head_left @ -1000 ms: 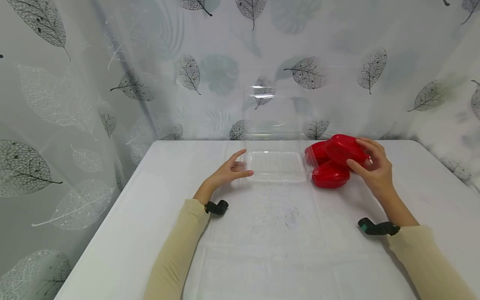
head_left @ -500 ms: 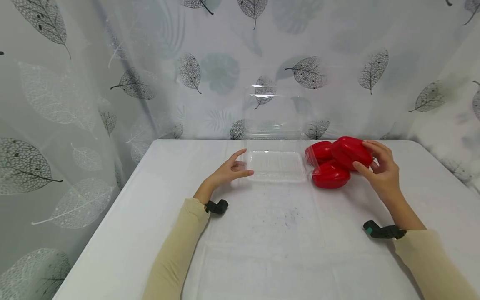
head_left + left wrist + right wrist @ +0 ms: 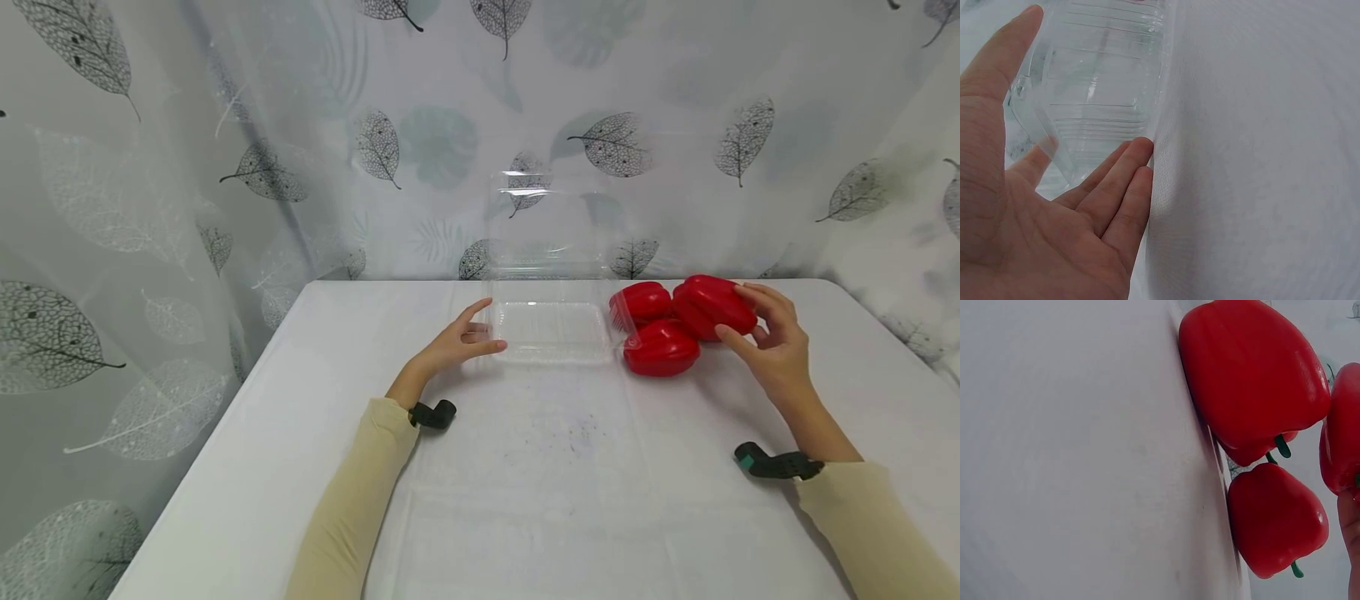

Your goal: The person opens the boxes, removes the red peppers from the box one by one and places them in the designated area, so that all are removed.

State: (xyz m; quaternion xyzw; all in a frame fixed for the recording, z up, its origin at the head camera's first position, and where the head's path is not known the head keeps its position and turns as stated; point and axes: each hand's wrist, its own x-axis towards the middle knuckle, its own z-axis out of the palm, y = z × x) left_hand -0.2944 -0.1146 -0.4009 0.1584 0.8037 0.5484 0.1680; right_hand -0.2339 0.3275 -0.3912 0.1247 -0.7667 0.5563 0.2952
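Note:
In the head view my right hand [image 3: 778, 348] holds a red bell pepper [image 3: 712, 306] by its right end, thumb in front and fingers behind. The right wrist view catches this held pepper [image 3: 1342, 434] at its right edge, raised over the tabletop. Beside it in the head view, a red bell pepper [image 3: 662, 348] lies in front and another [image 3: 647, 300] behind. A third loose pepper [image 3: 1279, 519] shows lower in the right wrist view. My left hand [image 3: 448, 343] rests with extended fingers against the left side of a clear plastic clamshell box [image 3: 555, 354], whose lid [image 3: 555, 225] stands raised.
A white cloth covers the table [image 3: 525, 483], whose far edge runs just behind the box and peppers. A curtain [image 3: 420, 75] with a leaf print hangs directly behind. The nearest peppers overlap the box's right rim in the head view.
My right hand has shifted right and slightly down with the held pepper, drawing it away from the two visible beside it. The left hand and the box have stayed put.

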